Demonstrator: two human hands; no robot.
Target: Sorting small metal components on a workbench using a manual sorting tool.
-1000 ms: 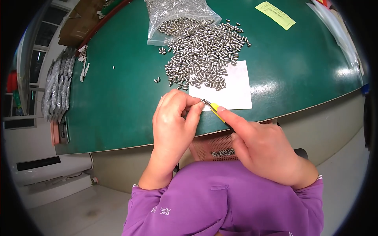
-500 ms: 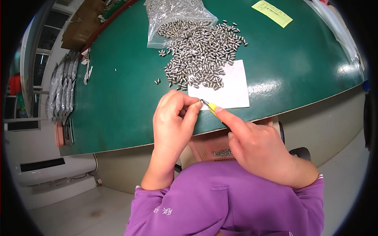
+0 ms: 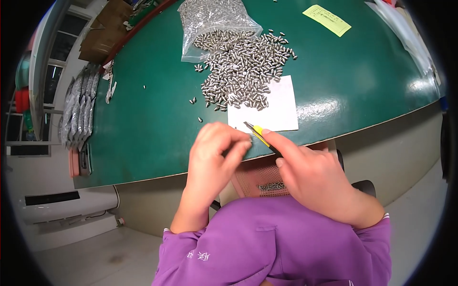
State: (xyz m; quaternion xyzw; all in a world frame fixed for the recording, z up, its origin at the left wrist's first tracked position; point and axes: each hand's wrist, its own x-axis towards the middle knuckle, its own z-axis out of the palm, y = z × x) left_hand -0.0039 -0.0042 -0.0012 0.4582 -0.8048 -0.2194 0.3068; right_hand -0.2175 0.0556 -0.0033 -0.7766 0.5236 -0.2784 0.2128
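Note:
A yellow-and-black utility knife (image 3: 258, 132) is gripped in my right hand (image 3: 315, 174), its dark tip pointing away over the white paper (image 3: 282, 107). My left hand (image 3: 210, 155) is pinched just left of the knife, near the table's front edge. Something tiny shows between its thumb and forefinger, too small to make out for certain. Beyond the hands lies a heap of small pointed metal pieces (image 3: 241, 71), partly on the paper. It spills out of an open clear plastic bag (image 3: 214, 16).
A pink basket (image 3: 244, 183) with metal pieces in it sits below the table edge. Several filled bags (image 3: 78, 107) hang at the left. A yellow slip (image 3: 327, 20) lies on the green tabletop (image 3: 143, 128). Clear plastic sheeting (image 3: 405, 35) runs along the right edge.
My left hand has drawn back toward me, away from the knife tip. Another metal piece now lies on the table left of the heap. The knife stays in my right hand.

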